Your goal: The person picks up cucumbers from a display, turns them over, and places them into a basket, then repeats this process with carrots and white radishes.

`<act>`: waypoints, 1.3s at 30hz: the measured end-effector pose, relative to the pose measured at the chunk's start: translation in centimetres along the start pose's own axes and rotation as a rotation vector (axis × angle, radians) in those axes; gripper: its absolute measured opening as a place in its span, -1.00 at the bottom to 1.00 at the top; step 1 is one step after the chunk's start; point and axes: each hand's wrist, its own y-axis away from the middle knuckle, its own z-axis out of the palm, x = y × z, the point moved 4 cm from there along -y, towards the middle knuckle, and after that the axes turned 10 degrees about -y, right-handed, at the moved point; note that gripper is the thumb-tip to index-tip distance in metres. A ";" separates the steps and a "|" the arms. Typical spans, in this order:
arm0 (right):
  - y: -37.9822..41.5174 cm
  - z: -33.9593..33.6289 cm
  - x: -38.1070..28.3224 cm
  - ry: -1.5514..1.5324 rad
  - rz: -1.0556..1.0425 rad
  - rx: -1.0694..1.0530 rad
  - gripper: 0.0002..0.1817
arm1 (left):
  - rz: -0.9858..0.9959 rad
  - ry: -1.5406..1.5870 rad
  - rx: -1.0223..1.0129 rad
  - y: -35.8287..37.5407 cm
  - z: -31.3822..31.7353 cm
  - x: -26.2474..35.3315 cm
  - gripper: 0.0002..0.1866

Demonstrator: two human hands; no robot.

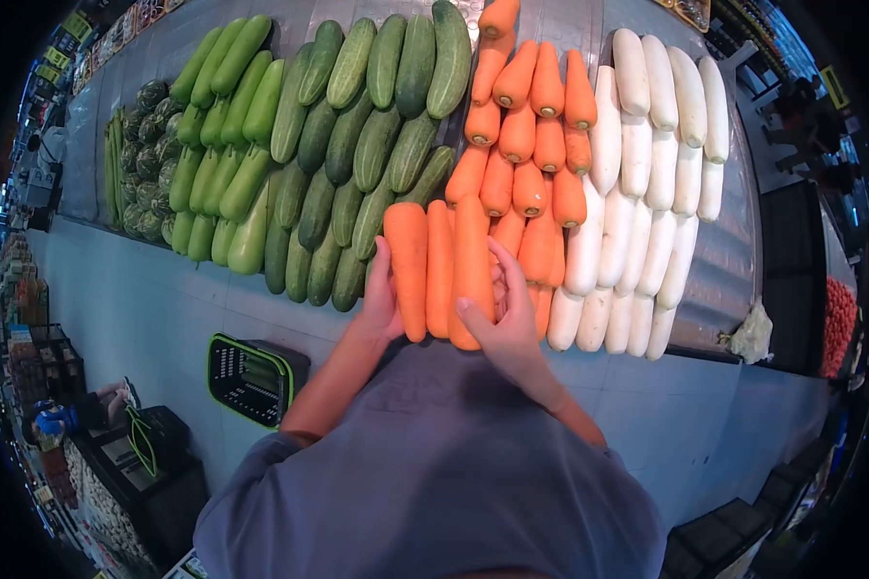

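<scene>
Three large orange carrots stand side by side between my hands, in front of my chest. My left hand (pixel 384 297) presses on the outer side of the left carrot (pixel 407 270), its fingers mostly hidden. The middle carrot (pixel 439 280) is flanked by the other two. My right hand (pixel 510 323) grips the right carrot (pixel 471 261), thumb across its front near the lower end and fingers behind. Just beyond lies the stacked carrot pile (pixel 518 130), with cucumbers (pixel 357 145) to its left and white radishes (pixel 637 183) to its right.
Pale green gourds (pixel 224 145) and dark round squashes (pixel 150 159) fill the display's left end. A black basket with a green rim (pixel 251 381) rests on the floor at left. Near the display's right corner is a crumpled plastic bag (pixel 751 335). Another person (pixel 77 407) is at far left.
</scene>
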 end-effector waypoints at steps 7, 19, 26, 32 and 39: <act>-0.8 2.1 -0.9 0.854 -0.118 -0.020 -0.11 | 0.019 -0.113 -0.323 0.0 2.0 -0.5 0.01; -2.6 3.8 -2.9 1.010 -0.140 -0.313 -0.36 | -0.080 -0.035 -0.235 0.5 -3.1 -1.4 0.14; -17.0 -0.3 -8.0 0.684 -0.210 -0.018 -0.51 | -0.021 0.133 -0.394 2.1 -0.1 1.3 0.26; -34.8 -3.4 -10.2 0.970 -0.394 0.365 -0.18 | 0.087 0.029 -0.364 3.5 -0.6 2.8 0.29; -41.2 -3.3 -8.4 1.248 -0.074 0.407 -0.01 | 0.195 0.006 -0.254 5.2 -2.4 3.8 0.28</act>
